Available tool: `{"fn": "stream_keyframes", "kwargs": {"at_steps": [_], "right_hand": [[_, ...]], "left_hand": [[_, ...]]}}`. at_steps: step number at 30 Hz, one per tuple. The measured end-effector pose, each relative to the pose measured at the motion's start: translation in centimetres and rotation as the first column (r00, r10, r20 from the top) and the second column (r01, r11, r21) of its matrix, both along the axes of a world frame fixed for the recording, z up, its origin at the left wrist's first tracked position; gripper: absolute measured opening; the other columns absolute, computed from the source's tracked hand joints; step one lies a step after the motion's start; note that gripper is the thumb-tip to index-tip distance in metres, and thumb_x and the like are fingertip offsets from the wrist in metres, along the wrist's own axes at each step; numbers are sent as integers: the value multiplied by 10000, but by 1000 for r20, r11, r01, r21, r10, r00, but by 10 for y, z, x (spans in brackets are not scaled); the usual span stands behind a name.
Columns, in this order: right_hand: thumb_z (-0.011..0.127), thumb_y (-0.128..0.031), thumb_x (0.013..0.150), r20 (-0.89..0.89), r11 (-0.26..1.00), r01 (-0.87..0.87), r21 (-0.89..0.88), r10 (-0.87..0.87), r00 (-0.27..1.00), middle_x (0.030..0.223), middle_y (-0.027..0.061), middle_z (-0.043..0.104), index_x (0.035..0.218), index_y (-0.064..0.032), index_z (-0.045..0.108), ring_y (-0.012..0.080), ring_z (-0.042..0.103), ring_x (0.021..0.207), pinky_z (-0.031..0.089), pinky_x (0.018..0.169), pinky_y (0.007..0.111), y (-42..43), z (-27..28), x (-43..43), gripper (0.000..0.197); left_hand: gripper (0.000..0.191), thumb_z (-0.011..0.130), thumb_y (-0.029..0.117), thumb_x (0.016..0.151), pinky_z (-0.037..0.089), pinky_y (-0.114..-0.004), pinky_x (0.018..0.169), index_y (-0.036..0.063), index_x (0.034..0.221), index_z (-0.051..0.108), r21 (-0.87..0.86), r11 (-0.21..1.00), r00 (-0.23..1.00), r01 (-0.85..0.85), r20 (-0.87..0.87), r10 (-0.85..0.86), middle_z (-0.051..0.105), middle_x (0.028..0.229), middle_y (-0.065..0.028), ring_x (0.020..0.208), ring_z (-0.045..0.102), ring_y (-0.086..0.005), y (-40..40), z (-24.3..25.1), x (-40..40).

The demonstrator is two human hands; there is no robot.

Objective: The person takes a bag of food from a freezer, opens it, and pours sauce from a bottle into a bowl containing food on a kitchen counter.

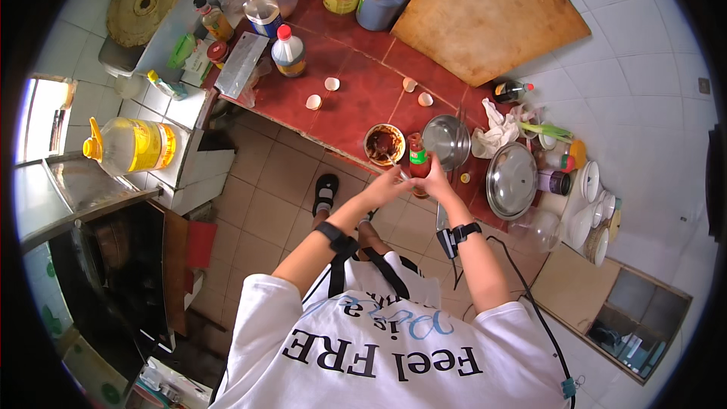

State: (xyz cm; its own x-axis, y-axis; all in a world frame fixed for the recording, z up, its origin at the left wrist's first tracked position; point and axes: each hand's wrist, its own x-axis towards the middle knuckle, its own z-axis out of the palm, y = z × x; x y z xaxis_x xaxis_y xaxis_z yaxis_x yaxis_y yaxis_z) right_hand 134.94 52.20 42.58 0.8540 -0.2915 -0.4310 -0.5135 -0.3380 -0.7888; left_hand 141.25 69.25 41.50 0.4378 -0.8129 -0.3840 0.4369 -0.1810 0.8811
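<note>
My right hand is closed around a glass bottle of red sauce at the counter's front edge. Close against it on the left, my left hand grips the handle of a metal utensil, whose far end dips into a small bowl smeared with dark red-brown sauce. Behind the bottle sits a round steel pan. A small yellow cap lies just right of my right hand. Broken eggshells lie farther back, some at the left and some nearer the middle.
A glass lid, a white cloth and stacked white bowls stand at the right. Bottles, among them a red-capped one, line the back left. A wooden board leans on the tiled wall. A big oil bottle stands far left.
</note>
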Motion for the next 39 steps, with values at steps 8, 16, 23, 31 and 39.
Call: {"fn": "stream_keyframes", "kwargs": {"at_steps": [8, 16, 23, 31, 39], "right_hand": [[672, 4, 722, 26, 998, 53, 27, -54, 998, 1113, 140, 495, 1170, -63, 299, 202, 506, 1028, 429, 871, 331, 6, -13, -13, 587], [577, 23, 778, 24, 962, 53, 269, -62, 998, 1158, 101, 491, 1228, -49, 366, 194, 511, 1084, 426, 918, 325, 21, -1, -23, 502], [549, -103, 833, 10, 979, 199, 46, -199, 980, 997, 99, 621, 1112, 15, 523, 177, 604, 902, 484, 789, 298, -4, -45, -21, 304], [645, -240, 805, -396, 999, 41, 18, -31, 918, 780, 84, 652, 909, 25, 635, 154, 619, 674, 483, 653, 283, 18, -48, 21, 284], [579, -240, 841, -194, 958, 42, -285, -100, 976, 794, 174, 650, 923, -26, 638, 305, 630, 706, 489, 660, 386, 9, -58, 9, 236]], "left_hand": [[647, 673, 438, 768, 458, -394, 821, -67, 1079, 414, 209, 934, 953, -290, 155, 261, 568, 1026, -258, 970, 574, -337, -62, -13, -24], [551, 608, 403, 825, 466, -434, 761, -26, 1084, 377, 312, 898, 928, -311, 303, 216, 581, 986, -274, 905, 590, -400, -36, -15, -20], [547, 645, 356, 778, 462, -443, 782, -22, 1097, 412, 322, 916, 866, -240, 497, 52, 539, 1002, -223, 949, 545, -390, -5, -5, -3], [465, 676, 295, 746, 463, -436, 772, 13, 1032, 442, 391, 886, 724, -250, 683, -97, 558, 982, -193, 951, 542, -364, 19, -18, 12], [492, 660, 356, 731, 463, -438, 775, 26, 1034, 457, 488, 863, 679, -129, 678, -282, 584, 934, -173, 942, 565, -345, 34, -33, 26]]}}
